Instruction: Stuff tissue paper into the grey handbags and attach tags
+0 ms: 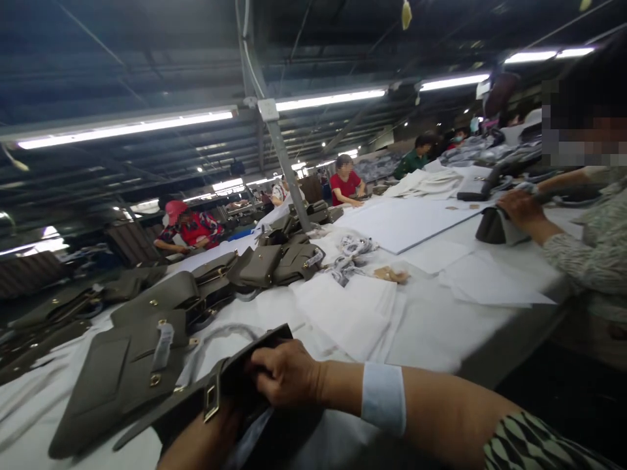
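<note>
An olive-grey handbag (196,398) with a gold buckle and a wrapped handle is tilted in front of me at the table's near edge. My right hand (289,372) is closed on the rim of its dark opening, fingers curled over the edge. Low in the view, my left hand (223,424) reaches in at the bag behind the buckle strap; its fingers are hidden. Just left of it lies another olive handbag (102,385) with gold fittings and a plastic-wrapped part.
Several more olive handbags (259,264) crowd the table's left side. White paper sheets (347,307), wrapped straps (355,245) and a white board (406,222) lie beyond. A metal post (289,170) rises mid-table. At right, a co-worker's hand (526,209) touches a dark bag.
</note>
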